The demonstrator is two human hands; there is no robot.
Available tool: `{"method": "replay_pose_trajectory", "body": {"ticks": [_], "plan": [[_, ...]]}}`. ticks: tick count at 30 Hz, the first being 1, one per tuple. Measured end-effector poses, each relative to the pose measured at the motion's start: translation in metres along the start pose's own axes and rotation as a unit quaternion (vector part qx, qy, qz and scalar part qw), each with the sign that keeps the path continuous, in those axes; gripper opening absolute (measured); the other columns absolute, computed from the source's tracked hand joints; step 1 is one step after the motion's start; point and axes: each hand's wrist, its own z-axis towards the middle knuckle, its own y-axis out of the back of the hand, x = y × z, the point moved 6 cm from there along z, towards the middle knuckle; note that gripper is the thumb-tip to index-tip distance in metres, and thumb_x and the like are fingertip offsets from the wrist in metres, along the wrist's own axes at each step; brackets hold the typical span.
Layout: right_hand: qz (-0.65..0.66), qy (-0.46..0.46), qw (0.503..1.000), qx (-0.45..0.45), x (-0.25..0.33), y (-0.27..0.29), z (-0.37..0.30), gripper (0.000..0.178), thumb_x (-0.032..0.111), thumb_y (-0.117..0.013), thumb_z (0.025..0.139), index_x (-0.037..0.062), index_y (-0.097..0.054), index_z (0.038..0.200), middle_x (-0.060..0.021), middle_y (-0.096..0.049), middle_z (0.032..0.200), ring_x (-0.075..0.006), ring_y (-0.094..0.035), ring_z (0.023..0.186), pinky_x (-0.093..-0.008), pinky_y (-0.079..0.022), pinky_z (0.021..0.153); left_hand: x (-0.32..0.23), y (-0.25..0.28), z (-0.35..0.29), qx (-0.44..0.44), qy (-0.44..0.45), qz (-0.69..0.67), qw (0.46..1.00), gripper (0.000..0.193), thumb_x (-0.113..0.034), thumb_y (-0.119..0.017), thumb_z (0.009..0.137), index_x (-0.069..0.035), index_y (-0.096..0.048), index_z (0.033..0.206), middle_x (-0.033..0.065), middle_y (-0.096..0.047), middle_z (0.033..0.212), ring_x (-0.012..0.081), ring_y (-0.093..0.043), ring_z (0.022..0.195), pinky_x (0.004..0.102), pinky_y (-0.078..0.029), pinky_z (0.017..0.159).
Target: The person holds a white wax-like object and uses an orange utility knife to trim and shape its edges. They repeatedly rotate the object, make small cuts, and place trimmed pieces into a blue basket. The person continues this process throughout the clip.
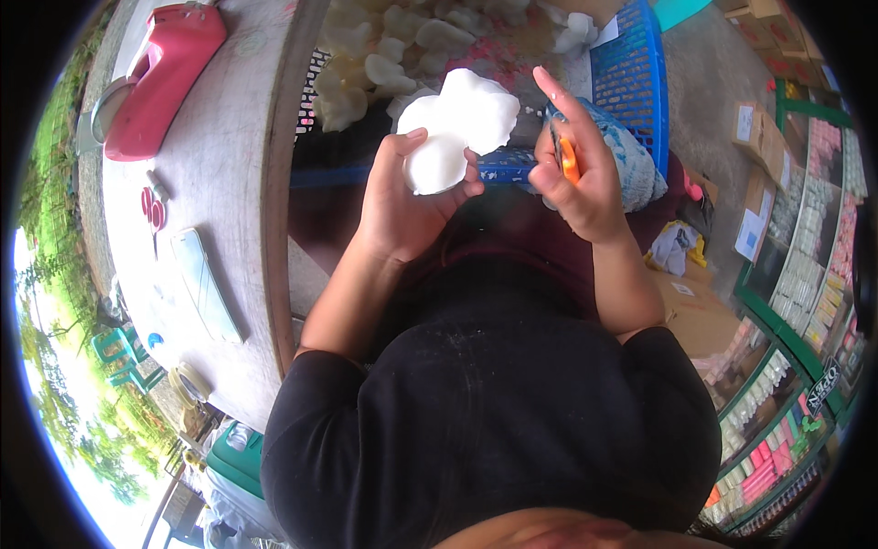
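Observation:
My left hand (398, 206) is closed around the lower edge of a white, thin-looking piece with rounded lobes (474, 110), thumb on top and fingers beneath. I cannot make out its material. To its right, my right hand (594, 188) grips a small tool with an orange handle (570, 161) and a dark, narrow metal part; whether it is a cutter or small scissors is unclear. The right index finger points up, away from the handle. A gap separates the tool from the white piece. Beyond both hands lies a heap of similar whitish, lobed pieces (393, 55).
The heap sits by a blue plastic crate (631, 78); a blue-and-white bundle (631, 160) is beside my right hand. On the table (233, 137) at left lie a pink tape dispenser (174, 82), red-handled scissors (155, 209) and a phone (206, 284). Stocked shelves (796, 302) stand right.

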Motion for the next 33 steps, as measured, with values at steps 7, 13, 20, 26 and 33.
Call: {"method": "replay_pose_trajectory", "body": {"ticks": [7,13,20,26,33], "plan": [[-0.245,0.184,0.951,-0.034,0.018,0.005,0.0,0.046,-0.002,-0.072,0.062,0.0094,-0.062,0.105,-0.0042,-0.052,0.075,-0.0114,-0.057,0.063,-0.0247,-0.046,0.054,-0.003,-0.004,-0.004,0.15,0.014,0.147,0.978,0.065,-0.053,-0.022,0.087,0.0,-0.049,0.114,0.0122,-0.056,0.091,0.0236,-0.055,0.085,0.0379,-0.045,0.079],[-0.046,0.027,0.984,-0.171,-0.005,0.012,-0.002,0.016,0.013,-0.067,0.081,0.0032,-0.054,0.082,-0.0068,-0.058,0.079,-0.0081,-0.052,0.059,-0.0215,-0.042,0.051,-0.004,-0.005,0.001,0.07,-0.153,0.254,0.953,0.074,-0.061,-0.031,0.082,-0.004,-0.035,0.128,0.0114,-0.04,0.122,0.0242,-0.046,0.107,0.0407,-0.038,0.089],[0.314,-0.203,0.896,-0.239,-0.044,-0.022,-0.005,0.024,0.025,-0.053,0.09,0.0017,-0.057,0.09,-0.0039,-0.057,0.072,-0.0085,-0.047,0.05,-0.0225,-0.037,0.047,0.016,-0.001,0.016,0.051,-0.286,0.169,0.942,0.083,-0.013,-0.07,0.075,-0.006,-0.014,0.136,0.0159,-0.026,0.133,0.027,-0.042,0.114,0.0389,-0.045,0.088],[0.127,-0.165,0.978,-0.029,-0.033,-0.052,-0.019,0.018,0.019,-0.057,0.088,0.0021,-0.055,0.094,-0.0019,-0.057,0.072,-0.0056,-0.05,0.058,-0.0196,-0.042,0.055,-0.01,0.001,0.011,0.002,-0.233,0.145,0.962,0.059,-0.007,-0.056,0.084,-0.004,-0.023,0.133,0.0122,-0.044,0.124,0.0217,-0.047,0.112,0.0378,-0.044,0.09],[0.03,-0.061,0.994,0.082,-0.022,-0.022,-0.018,0.031,0.032,-0.055,0.086,0.003,-0.051,0.097,-0.004,-0.055,0.077,-0.0107,-0.05,0.069,-0.0227,-0.04,0.064,-0.026,-0.007,-0.013,0.001,-0.27,0.157,0.95,0.072,-0.011,-0.057,0.082,-0.005,-0.015,0.139,0.0127,-0.04,0.128,0.0225,-0.042,0.118,0.037,-0.039,0.096]]}}
